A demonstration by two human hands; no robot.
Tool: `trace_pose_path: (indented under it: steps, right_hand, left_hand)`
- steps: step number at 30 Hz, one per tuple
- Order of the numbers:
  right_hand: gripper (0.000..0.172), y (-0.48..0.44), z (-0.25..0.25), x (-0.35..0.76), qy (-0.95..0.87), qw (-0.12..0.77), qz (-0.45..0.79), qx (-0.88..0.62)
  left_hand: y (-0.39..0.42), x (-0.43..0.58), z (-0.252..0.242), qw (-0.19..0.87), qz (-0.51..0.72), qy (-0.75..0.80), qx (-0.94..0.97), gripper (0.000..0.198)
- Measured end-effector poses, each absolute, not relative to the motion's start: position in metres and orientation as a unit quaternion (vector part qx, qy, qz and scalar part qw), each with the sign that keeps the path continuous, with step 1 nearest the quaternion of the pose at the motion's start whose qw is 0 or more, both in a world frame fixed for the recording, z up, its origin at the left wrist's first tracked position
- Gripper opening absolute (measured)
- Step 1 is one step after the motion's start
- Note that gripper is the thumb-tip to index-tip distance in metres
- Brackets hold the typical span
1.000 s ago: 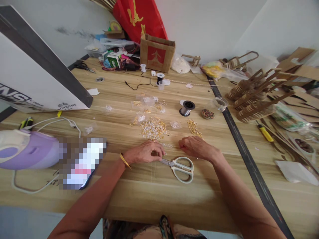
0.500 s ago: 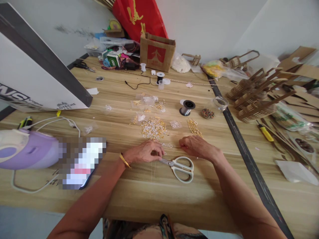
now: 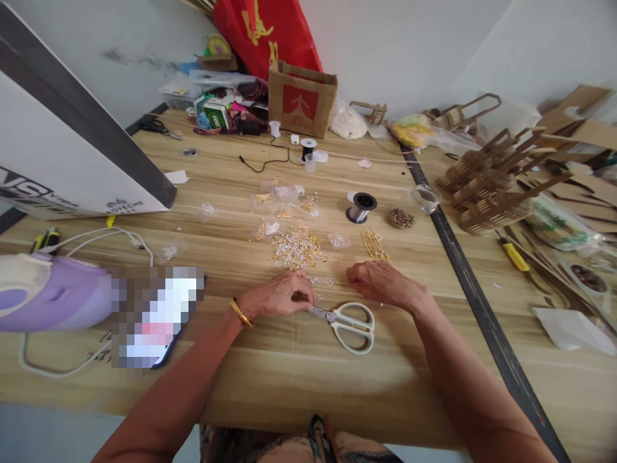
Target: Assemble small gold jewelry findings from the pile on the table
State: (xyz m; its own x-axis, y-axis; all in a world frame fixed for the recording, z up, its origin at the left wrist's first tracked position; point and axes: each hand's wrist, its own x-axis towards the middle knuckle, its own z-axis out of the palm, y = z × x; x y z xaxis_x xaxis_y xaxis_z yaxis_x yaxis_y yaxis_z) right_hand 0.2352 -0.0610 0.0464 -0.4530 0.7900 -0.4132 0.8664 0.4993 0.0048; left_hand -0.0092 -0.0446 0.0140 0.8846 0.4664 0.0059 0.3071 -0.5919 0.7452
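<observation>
My left hand (image 3: 278, 294), with a gold bangle at the wrist, rests on the wooden table (image 3: 270, 379), its fingers pinched together over a short strand of small silver pieces (image 3: 322, 281). My right hand (image 3: 383, 283) lies curled a little to the right, fingertips closed near the strand's other end. What either pinch holds is too small to make out. White-handled scissors (image 3: 348, 323) lie just in front of both hands. A heap of gold and silver beads (image 3: 296, 248) sits just beyond the left hand, and gold chains (image 3: 375, 245) lie beyond the right.
A spool of clear thread (image 3: 360, 208), a bead dish (image 3: 402, 219) and a glass jar (image 3: 426, 199) stand farther back. A purple appliance (image 3: 53, 300) with a cord and a phone (image 3: 154, 318) lie at left. Wooden baskets (image 3: 496, 186) crowd the right; a paper bag (image 3: 301, 99) and clutter line the far edge.
Nothing but a slight shift of the view; both hands stay in the same place.
</observation>
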Motion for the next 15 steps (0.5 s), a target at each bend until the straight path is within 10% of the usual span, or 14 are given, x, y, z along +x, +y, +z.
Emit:
trace_pose_path:
  steps: [15]
  right_hand:
    - [0.018,-0.0604,0.0453,0.2374,0.846,0.189,-0.103,0.488]
  left_hand:
    - [-0.0450,-0.0087,0.0104,0.394,0.113,0.222,0.885,0.008]
